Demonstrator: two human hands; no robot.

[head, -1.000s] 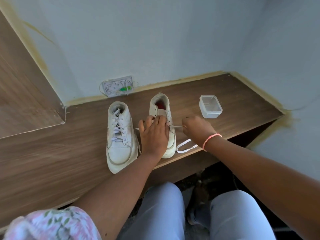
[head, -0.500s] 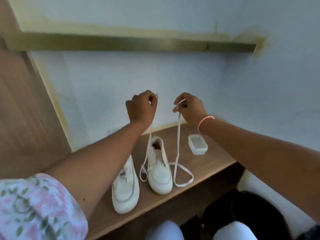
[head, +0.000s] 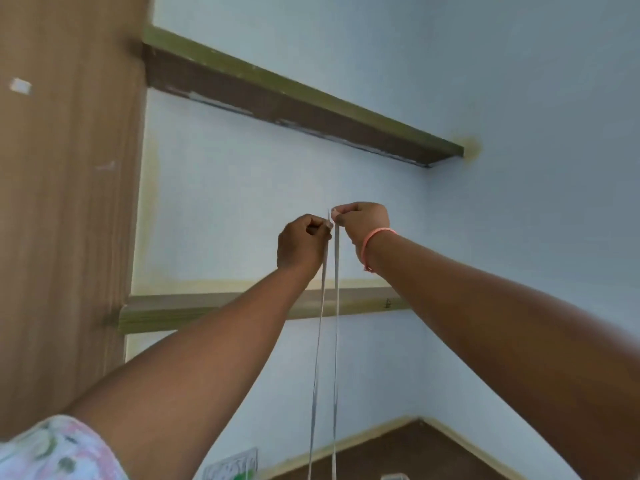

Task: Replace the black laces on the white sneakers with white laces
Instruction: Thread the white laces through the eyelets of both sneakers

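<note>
We pinch both ends of the white lace level, left hand and right hand touching just below the upper shelf. Its two strands hang straight down from our fingers, out of view; the sneakers lie unseen beneath.

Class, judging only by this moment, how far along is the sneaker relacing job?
Done: cannot tell; the sneakers are out of view. In hand: the left hand and right hand pinch the white lace ends together, raised high, strands hanging down. Left: likely threading the remaining eyelets.

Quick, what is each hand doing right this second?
Left hand: pinches one end of the white lace, raised high.
Right hand: pinches the lace's other end, beside the left.
</note>
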